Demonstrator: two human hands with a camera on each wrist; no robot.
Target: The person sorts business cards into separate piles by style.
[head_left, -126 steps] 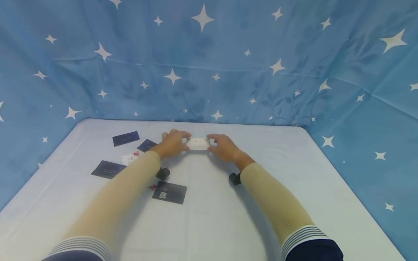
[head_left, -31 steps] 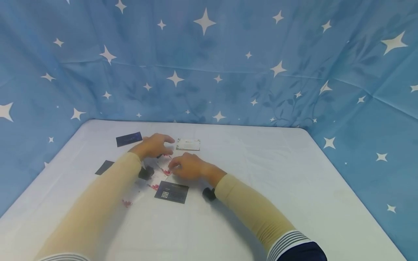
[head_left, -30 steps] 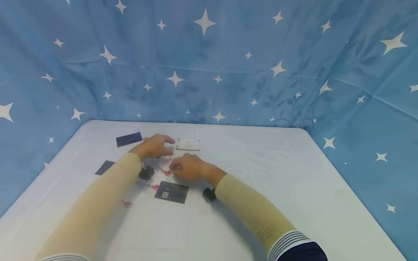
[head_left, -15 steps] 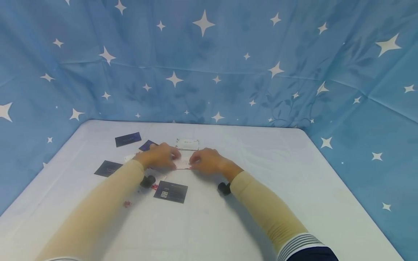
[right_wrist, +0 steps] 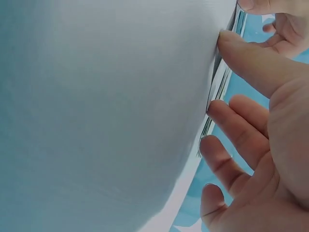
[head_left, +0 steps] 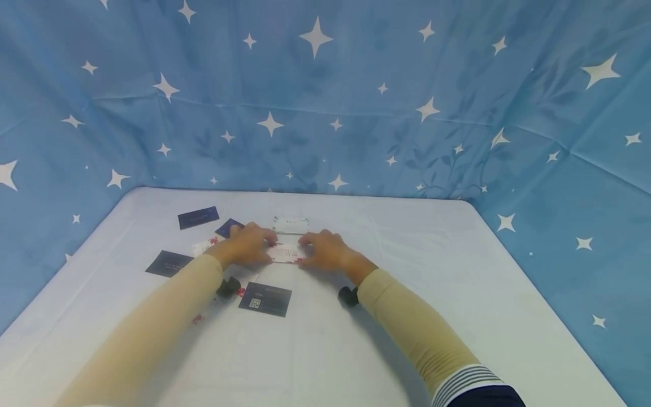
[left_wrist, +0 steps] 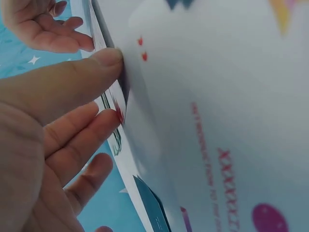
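Observation:
A white card with red print [head_left: 286, 253] lies level between both hands, just in front of a white card stack with a floral corner pattern [head_left: 290, 225]. My left hand [head_left: 250, 244] pinches its left end between thumb and fingers; the right hand [head_left: 328, 250] pinches its right end the same way. In the left wrist view the left thumb [left_wrist: 108, 57] and a fingertip sit at the card's edge. The right thumb [right_wrist: 229, 38] and fingertips are at the other edge in the right wrist view.
Dark blue cards lie at left: one at the back [head_left: 198, 217], one partly behind the left hand [head_left: 230, 227], one further forward [head_left: 168, 263]. A dark card with a QR code [head_left: 265, 299] lies in front. Red-and-white cards [head_left: 203, 246] are partly hidden by the left arm.
The hands left the white stack at the back, came down to the scattered cards, and now hold a red-printed white card between them. Over the last half second they have barely moved.

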